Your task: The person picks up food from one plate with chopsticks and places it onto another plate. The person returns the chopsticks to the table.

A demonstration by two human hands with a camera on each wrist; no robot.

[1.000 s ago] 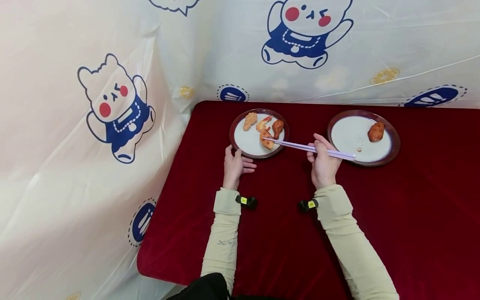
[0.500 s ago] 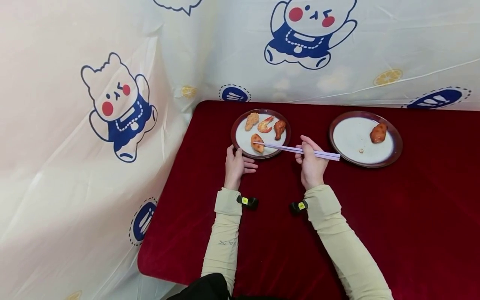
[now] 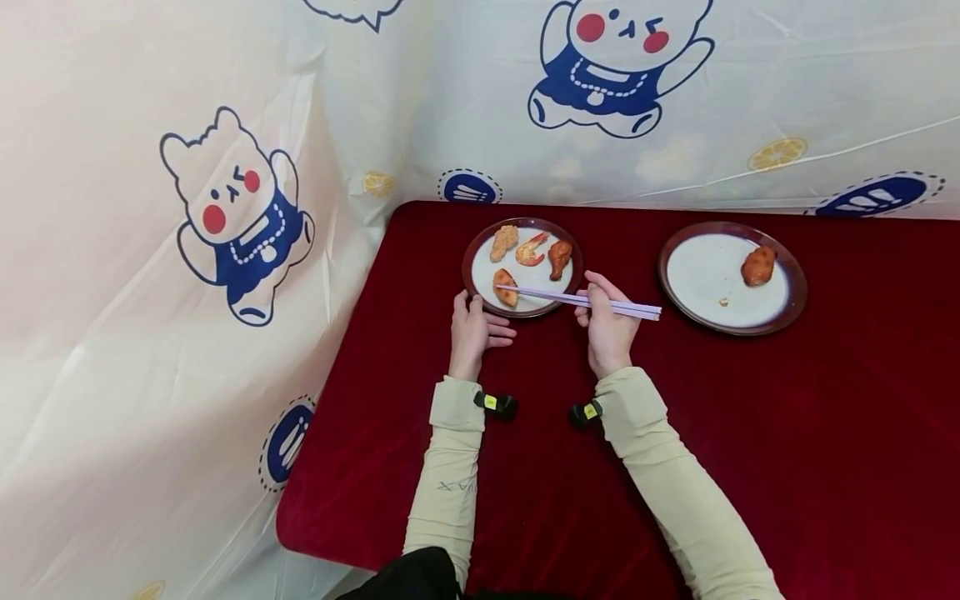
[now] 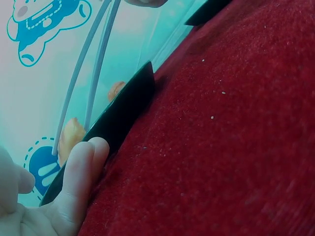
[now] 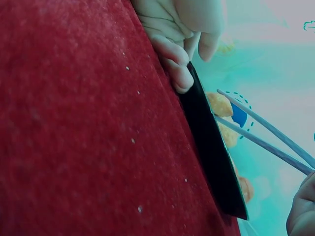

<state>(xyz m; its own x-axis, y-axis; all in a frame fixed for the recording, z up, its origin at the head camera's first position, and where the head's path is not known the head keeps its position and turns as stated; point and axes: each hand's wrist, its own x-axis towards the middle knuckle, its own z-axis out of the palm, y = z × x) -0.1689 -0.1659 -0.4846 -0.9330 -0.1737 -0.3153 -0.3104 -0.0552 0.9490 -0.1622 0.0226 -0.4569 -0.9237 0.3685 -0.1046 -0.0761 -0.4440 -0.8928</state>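
My right hand (image 3: 611, 333) holds a pair of lilac chopsticks (image 3: 555, 296) that reach left over the left plate (image 3: 540, 282). Their tips are at a golden-brown, half-moon piece of food like a fried dumpling (image 3: 506, 287), near the plate's front left. In the right wrist view the chopstick tips stand apart, one on either side of the piece (image 5: 221, 104). My left hand (image 3: 472, 335) rests at that plate's near rim, fingers loosely extended; the left wrist view has its fingertips (image 4: 100, 145) against the plate's dark outer side.
A breaded piece (image 3: 504, 242), a shrimp (image 3: 529, 249) and a drumstick (image 3: 559, 259) lie at the left plate's back. A second brown-rimmed plate (image 3: 799, 287) bears a glazed brown meat piece (image 3: 758, 266) and a crumb (image 3: 723, 302). A printed curtain (image 3: 420, 100) borders the red tablecloth (image 3: 540, 483).
My right hand and the chopsticks have moved left. The dumpling-like piece has shifted left across the plate, away from the shrimp and drumstick. My left hand has stayed at the rim.
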